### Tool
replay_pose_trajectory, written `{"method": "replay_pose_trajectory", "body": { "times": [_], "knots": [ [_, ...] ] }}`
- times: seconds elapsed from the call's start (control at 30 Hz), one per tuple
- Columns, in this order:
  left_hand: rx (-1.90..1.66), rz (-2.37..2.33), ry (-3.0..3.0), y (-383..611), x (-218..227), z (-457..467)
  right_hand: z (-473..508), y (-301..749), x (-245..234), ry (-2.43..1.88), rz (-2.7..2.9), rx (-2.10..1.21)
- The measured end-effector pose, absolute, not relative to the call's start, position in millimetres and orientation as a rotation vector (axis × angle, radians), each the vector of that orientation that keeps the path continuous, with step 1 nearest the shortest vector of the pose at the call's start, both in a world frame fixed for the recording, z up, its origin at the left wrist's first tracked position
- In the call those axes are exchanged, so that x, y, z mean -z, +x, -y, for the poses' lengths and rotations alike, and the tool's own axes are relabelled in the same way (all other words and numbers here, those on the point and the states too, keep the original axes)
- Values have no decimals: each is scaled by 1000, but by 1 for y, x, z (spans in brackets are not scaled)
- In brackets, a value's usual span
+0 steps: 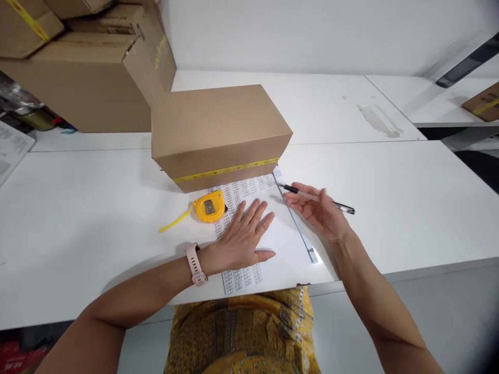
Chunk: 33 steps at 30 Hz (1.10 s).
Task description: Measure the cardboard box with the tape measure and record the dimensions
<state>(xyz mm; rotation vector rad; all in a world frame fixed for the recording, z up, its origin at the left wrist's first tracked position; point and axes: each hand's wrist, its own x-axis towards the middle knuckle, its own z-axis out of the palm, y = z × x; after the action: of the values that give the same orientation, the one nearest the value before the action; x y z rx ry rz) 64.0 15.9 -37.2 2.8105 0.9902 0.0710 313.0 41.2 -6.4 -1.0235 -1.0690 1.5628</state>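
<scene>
My left hand lies flat with fingers spread on a printed sheet of paper on the white table. My right hand holds a pen between its fingers, tip pointing left toward the paper's right edge. A metal ruler lies along that edge, under the right hand. A yellow tape measure sits just left of the left hand, its tape pulled out a little. A closed cardboard box with yellow tape stands on the far end of the paper.
Larger cardboard boxes are stacked at the back left. Papers lie at the far left edge. Another box sits on a table at the far right. I wear a pink watch on my left wrist.
</scene>
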Motion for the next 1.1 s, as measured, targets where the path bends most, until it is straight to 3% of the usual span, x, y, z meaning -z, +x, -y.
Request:
{"method": "replay_pose_trajectory", "body": {
  "times": [0.37, 0.57, 1.1],
  "knots": [
    [-157, -1000, 2811, 65, 39, -16, -92, 217, 25, -1135, 1205, -1481],
    [-174, -1002, 2844, 67, 32, -13, -86, 219, 31, -1254, 1365, -1168],
    [-272, -1099, 2945, 71, 43, -9, -80, 219, 37, -1305, 1530, -984]
  ]
}}
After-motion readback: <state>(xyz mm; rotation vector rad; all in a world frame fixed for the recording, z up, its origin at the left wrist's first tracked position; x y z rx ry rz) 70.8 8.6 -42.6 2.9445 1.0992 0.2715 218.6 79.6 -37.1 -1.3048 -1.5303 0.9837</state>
